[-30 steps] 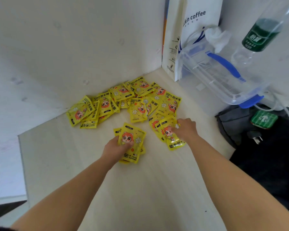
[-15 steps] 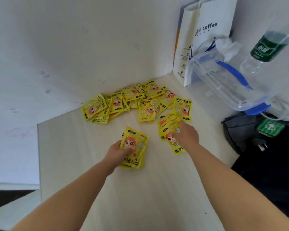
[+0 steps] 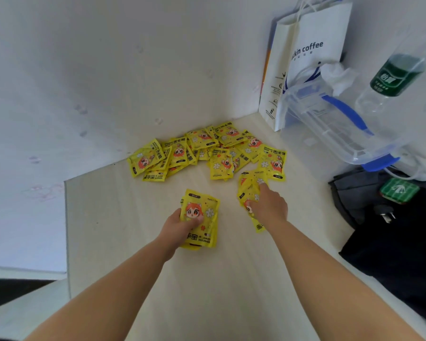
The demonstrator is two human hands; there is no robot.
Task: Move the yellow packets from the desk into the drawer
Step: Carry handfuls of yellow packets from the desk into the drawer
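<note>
Packets (image 3: 219, 158) at far desk (image 3: 123, 230) edge

- You can read "kin coffee" on the white paper bag (image 3: 312, 33).
- Nearest you, the top one of the yellow packets (image 3: 199, 212) reads "HAND WARMER" and "手宝".
- The green label on the bottle (image 3: 391, 75) is too blurred to read.

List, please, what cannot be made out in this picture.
- Drawer: nowhere in the head view.
- Stack of packets in the left hand: count unknown; the top packet covers the rest.
- Right hand on loose packets: pinching or only pressing, unclear; the hand hides its own fingertips.
- Paper bag: a fold hides the first letters of its print.
- Bottle: cut off by the right edge.
</note>
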